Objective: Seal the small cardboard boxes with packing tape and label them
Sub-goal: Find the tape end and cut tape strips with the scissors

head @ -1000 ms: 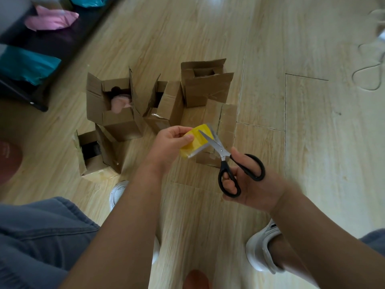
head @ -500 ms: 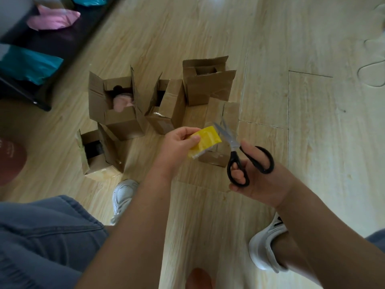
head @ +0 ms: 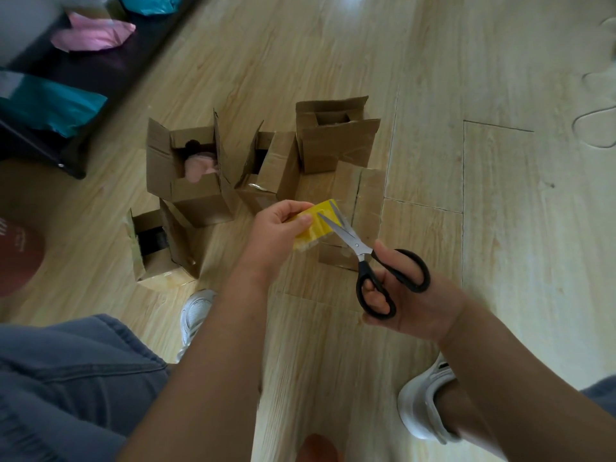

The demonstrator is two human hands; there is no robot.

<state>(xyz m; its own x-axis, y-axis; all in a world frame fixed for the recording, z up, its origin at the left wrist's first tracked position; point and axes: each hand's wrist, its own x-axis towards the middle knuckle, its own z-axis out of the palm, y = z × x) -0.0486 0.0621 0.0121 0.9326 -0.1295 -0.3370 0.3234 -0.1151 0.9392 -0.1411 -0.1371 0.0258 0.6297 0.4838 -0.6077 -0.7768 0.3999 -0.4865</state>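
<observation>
Scissors up to the tape: cutting a strip looks like the step in hand.
The left hand [head: 276,228] pinches the yellow tape roll [head: 316,225] above a closed box [head: 366,195] on the floor [head: 500,228]. The right hand [head: 413,305] grips the scissors [head: 363,258], blades parted at the tape. Next, likely a clean snip, then pressing the strip over a seam. The open boxes [head: 196,195] wait behind.

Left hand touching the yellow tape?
Touching. The head view shows the left hand pinching the tape, with the thumb pressed on its near face and the fingers curled over its top edge.
</observation>
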